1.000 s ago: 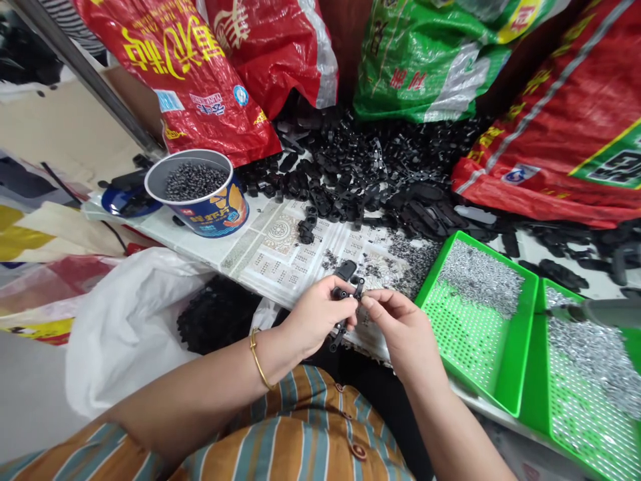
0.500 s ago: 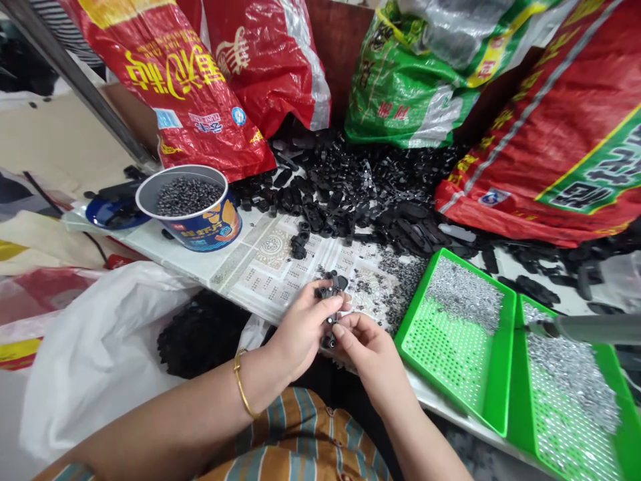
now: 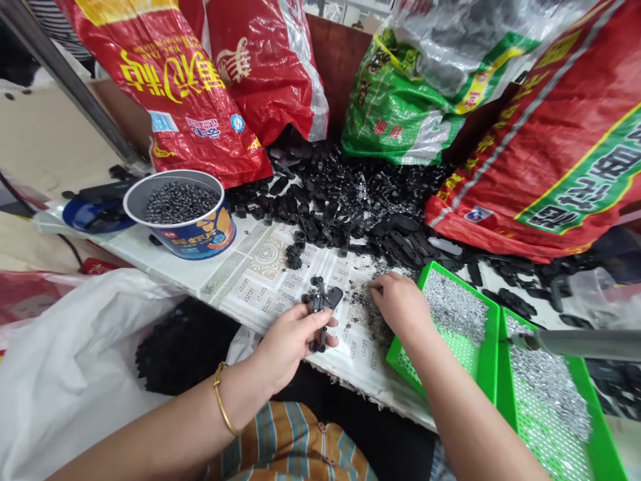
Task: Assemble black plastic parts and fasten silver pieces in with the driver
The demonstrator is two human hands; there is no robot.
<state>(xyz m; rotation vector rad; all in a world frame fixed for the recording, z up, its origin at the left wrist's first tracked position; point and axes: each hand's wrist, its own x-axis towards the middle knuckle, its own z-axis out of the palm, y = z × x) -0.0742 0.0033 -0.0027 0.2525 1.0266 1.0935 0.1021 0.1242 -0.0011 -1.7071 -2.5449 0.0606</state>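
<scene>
A black plastic assembly (image 3: 321,302) with several arms is pinched between the thumb and fingers of my left hand (image 3: 295,341), just above the table's front edge. To its right, my right hand (image 3: 403,304) reaches down to a scatter of tiny black parts (image 3: 368,300) on the patterned table cover (image 3: 265,307). Its fingertips are pressed together at that scatter; whatever may be between them is too small to make out. The forearm passes over the left green tray (image 3: 493,357), which holds small silvery pieces (image 3: 458,300).
A second green tray (image 3: 521,401) stands at the right, beneath a metal bar (image 3: 585,344). A tub (image 3: 200,230) of small dark parts sits at the left. Black plastic parts (image 3: 345,200) are heaped behind, before red bags (image 3: 200,87) and a green bag (image 3: 395,120).
My right hand has let go of the black assembly and moved right, to the tiny parts. My left hand still holds the assembly, now more fully in view. The camera view has shifted slightly.
</scene>
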